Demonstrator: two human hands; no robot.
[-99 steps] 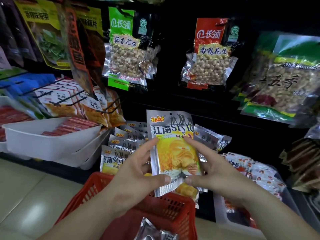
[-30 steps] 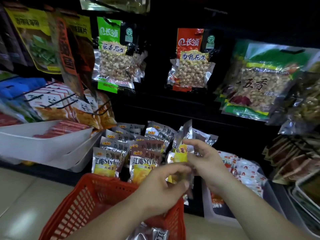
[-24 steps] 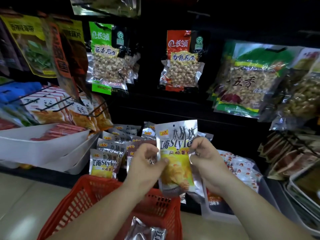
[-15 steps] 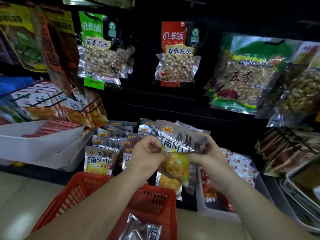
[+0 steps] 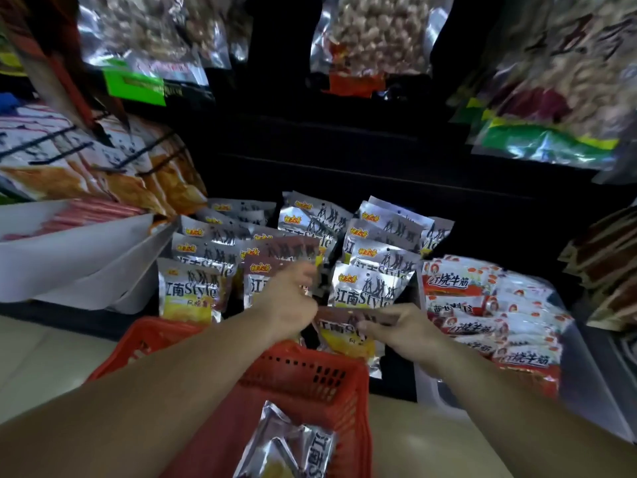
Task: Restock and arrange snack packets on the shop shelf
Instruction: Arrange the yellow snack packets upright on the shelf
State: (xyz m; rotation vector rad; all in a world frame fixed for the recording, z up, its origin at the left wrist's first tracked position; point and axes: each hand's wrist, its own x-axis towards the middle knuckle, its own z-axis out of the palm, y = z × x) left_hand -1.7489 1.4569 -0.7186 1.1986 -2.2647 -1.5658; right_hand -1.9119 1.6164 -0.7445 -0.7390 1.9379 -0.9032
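Note:
A silver-and-yellow snack packet [image 5: 344,334] is low at the front of the right-hand row of same packets [image 5: 375,267] on the bottom shelf. My right hand [image 5: 406,331] pinches its top right edge. My left hand [image 5: 293,298] is curled at its top left corner, in front of the middle row [image 5: 272,270]; its fingertips are hidden. Another row of these packets [image 5: 188,291] stands to the left. One more packet [image 5: 293,443] lies in the red basket [image 5: 310,370] under my forearms.
A white tray [image 5: 86,257] with red sticks sits on the left. Red-and-white packets [image 5: 482,305] fill a clear bin on the right. Bags of nuts [image 5: 372,39] hang above. The pale floor [image 5: 41,353] lies below the shelf.
Both hands have lowered the packet from chest height down to the front of the right-hand row. My view has moved closer and tilted down.

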